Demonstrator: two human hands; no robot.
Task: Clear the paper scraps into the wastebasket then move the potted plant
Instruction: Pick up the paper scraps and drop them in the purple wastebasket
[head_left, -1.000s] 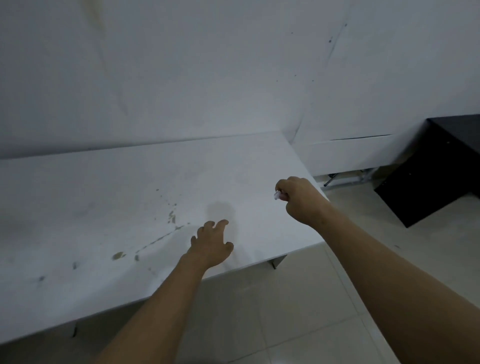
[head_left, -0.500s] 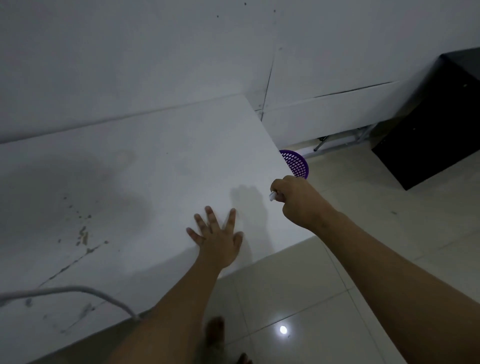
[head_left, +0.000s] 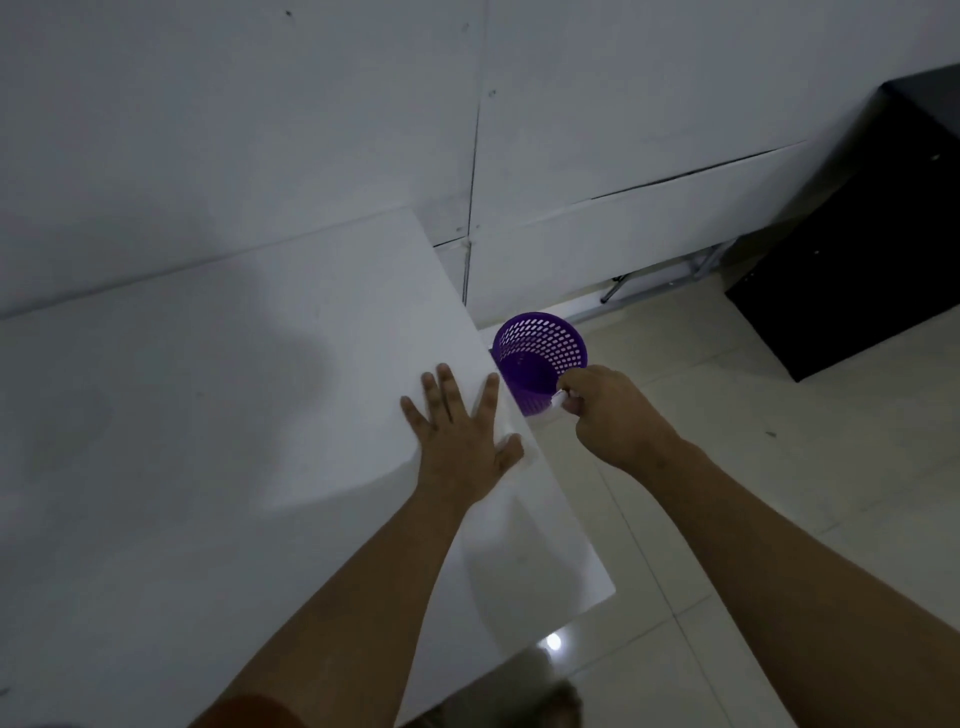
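Observation:
A purple mesh wastebasket (head_left: 540, 345) stands on the floor just past the right edge of the white table (head_left: 208, 415). My right hand (head_left: 608, 415) is closed on white paper scraps (head_left: 557, 401) and hovers over the basket's near rim. Flat on the table beside its right edge rests my left hand (head_left: 460, 441), fingers spread, holding nothing. No potted plant is in view.
A white wall runs behind the table. A black cabinet (head_left: 857, 249) sits on the tiled floor at the right, with a metal frame (head_left: 660, 283) under a white panel beside it. My foot (head_left: 556, 701) shows at the bottom edge.
The view has shifted right and the whole wastebasket is now visible. My right hand has moved off the table to above the basket with the scraps. My left hand slid to the table's right edge.

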